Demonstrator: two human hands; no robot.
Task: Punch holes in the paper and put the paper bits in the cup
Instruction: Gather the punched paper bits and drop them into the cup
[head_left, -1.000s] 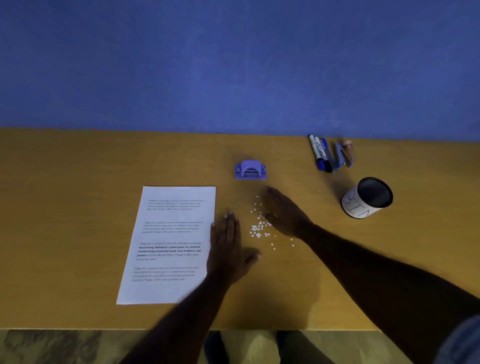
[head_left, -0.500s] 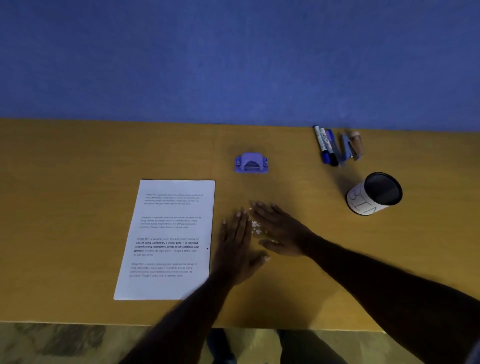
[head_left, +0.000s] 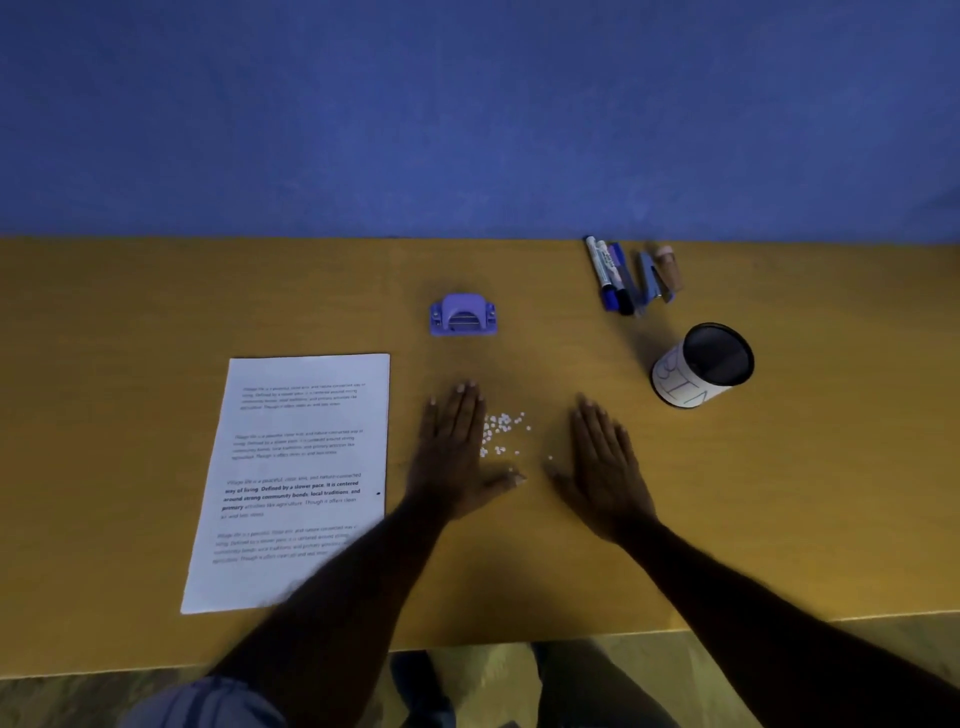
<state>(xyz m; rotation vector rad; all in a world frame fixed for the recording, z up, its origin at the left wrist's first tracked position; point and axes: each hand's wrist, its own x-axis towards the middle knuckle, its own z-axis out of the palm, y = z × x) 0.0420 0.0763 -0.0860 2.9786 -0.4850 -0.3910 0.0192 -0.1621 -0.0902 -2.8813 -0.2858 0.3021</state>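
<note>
Partly, the left forearm hides the printed paper's (head_left: 296, 478) lower right corner. Both hands, left hand (head_left: 453, 457) and right hand (head_left: 605, 467), lie flat and spread on the worktop (head_left: 130, 322), flanking the paper bits (head_left: 501, 431) at frame centre; the cup (head_left: 701, 366) stands right of centre.

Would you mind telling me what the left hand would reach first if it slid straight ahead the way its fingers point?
Probably the purple hole punch. The left hand lies flat, fingers pointing away and slightly right, with only bare table between.

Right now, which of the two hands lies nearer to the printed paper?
The left hand: it lies just beside the paper, while the right hand lies beyond the paper bits.
</note>
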